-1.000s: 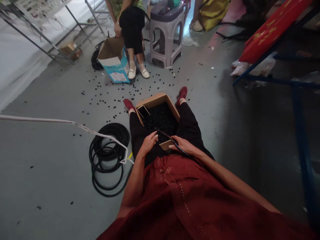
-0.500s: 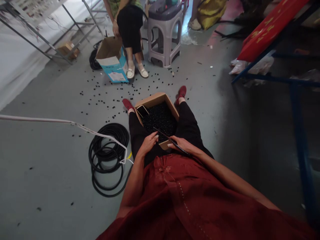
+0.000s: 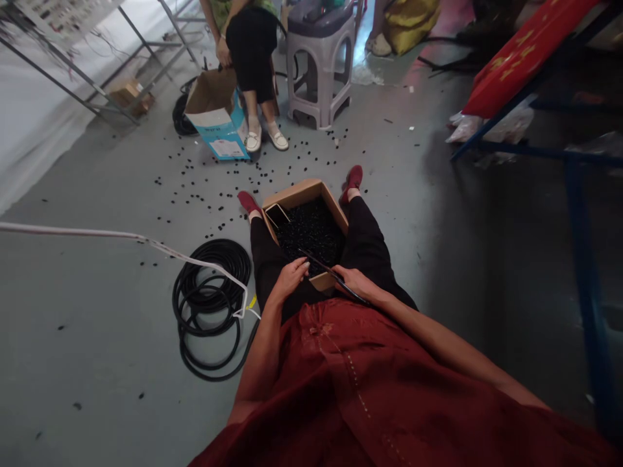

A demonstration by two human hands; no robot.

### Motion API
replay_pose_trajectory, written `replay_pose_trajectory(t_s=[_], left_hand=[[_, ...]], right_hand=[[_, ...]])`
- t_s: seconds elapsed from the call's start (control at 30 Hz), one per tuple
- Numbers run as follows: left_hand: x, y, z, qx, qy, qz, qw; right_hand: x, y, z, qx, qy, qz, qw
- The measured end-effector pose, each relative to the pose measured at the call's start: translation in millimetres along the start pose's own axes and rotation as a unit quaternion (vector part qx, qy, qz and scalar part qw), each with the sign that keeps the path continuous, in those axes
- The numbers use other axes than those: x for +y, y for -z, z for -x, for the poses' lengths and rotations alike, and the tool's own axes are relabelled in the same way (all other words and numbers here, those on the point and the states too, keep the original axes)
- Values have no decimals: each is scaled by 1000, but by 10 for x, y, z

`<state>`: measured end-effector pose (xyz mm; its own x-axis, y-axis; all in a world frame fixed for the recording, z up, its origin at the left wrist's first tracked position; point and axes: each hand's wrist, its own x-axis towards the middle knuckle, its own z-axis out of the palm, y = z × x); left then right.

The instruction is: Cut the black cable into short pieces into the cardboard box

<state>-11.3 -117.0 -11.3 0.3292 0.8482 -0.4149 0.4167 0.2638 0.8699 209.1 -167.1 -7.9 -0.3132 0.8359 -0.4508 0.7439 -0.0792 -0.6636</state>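
A brown cardboard box (image 3: 302, 192) sits on my black-trousered lap, filled with small black pieces (image 3: 311, 237). A phone (image 3: 276, 215) leans inside its near-left corner. My left hand (image 3: 291, 279) rests palm down at the box's near edge, fingertips over the black pieces; whether it holds any is hidden. My right hand (image 3: 353, 283) grips the lower end of a long thin dark rod (image 3: 324, 267), which slants up across the box's near corner. The rod's tip ends close to my left fingertips.
Black pieces lie scattered on the grey floor ahead. A black hose coil (image 3: 209, 311) and a white cable (image 3: 146, 241) lie at my left. Ahead, a seated person (image 3: 250, 45) sits behind a blue-and-white carton (image 3: 217, 117), beside a plastic stool (image 3: 321, 71). A blue metal frame (image 3: 579, 259) stands right.
The whole view has drifted slightly up and left. My hands, the rod and the box keep almost the same positions on my lap.
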Motion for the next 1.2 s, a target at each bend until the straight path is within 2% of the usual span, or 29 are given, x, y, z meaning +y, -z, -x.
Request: replay_pose_trajectory(t_s=[0.4,0.5,0.6,0.67,0.77,0.87,0.97,1.07,1.2], left_hand=[[6,-22,-9,2,17,-11,1000],[28,1,-2,9,9,-41,999],[44,3,-12,40,5,-100,994],[42,-25,-26,76,-20,-164,983],[24,-106,-43,125,-79,-293,945],[8,-185,-44,143,-104,-402,899],[10,-222,-46,151,-107,-463,867],[31,-224,-60,157,-113,-486,852],[63,-212,-85,143,-103,-492,853]], right_hand=[[-21,-12,4,-14,-16,25,999],[-23,-13,-6,-4,-18,25,1000],[-28,-10,-29,-1,-6,23,1000],[-45,4,-43,-6,1,26,1000],[-99,46,-54,-9,2,23,1000],[-162,89,-56,-9,-5,9,1000],[-207,121,-61,-6,-19,3,1000],[-228,150,-67,-6,-42,0,999],[-229,170,-58,-9,-73,5,997]])
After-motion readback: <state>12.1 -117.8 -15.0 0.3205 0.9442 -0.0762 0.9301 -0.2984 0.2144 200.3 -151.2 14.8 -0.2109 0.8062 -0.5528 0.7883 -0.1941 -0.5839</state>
